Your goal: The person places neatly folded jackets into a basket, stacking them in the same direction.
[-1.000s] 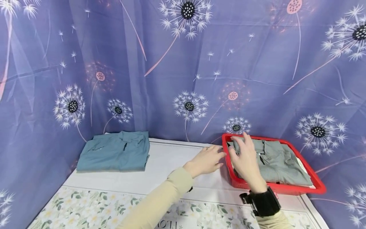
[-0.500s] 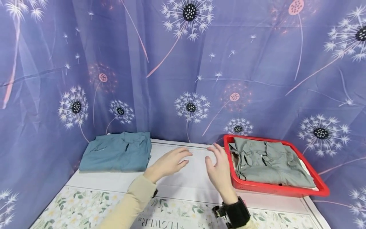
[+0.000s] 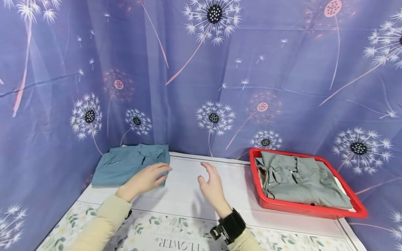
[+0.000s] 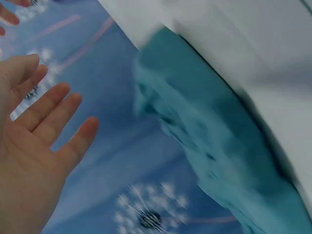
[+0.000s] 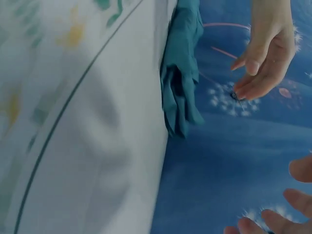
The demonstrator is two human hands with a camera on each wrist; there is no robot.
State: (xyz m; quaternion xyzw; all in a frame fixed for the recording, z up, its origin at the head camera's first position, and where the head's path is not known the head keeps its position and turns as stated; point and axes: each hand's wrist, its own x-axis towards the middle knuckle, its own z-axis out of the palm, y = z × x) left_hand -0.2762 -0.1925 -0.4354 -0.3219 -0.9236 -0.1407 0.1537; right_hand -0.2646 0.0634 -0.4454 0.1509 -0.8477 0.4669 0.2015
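Observation:
A folded blue-teal shirt (image 3: 125, 167) with a short dark zip lies at the back left of the table. My left hand (image 3: 146, 179), fingers loosely bent, hovers in front of its right part and holds nothing. In the left wrist view the same hand (image 4: 41, 131) shows spread fingers, apart from the shirt (image 4: 209, 136). My right hand (image 3: 211, 188) is raised over the white middle of the table, fingers relaxed, nothing in them. A grey-green folded shirt (image 3: 301, 179) lies in the red plastic basket (image 3: 314, 210) on the right.
The table (image 3: 185, 198) has a white cover with a floral band along the front. A purple dandelion-print curtain (image 3: 188, 115) hangs right behind and at the left. A black wrist device (image 3: 232, 225) sits on my right wrist.
Both hands have moved left, from the red basket across the table. The left hand is now in front of the blue-teal shirt. Both shirts stay in place.

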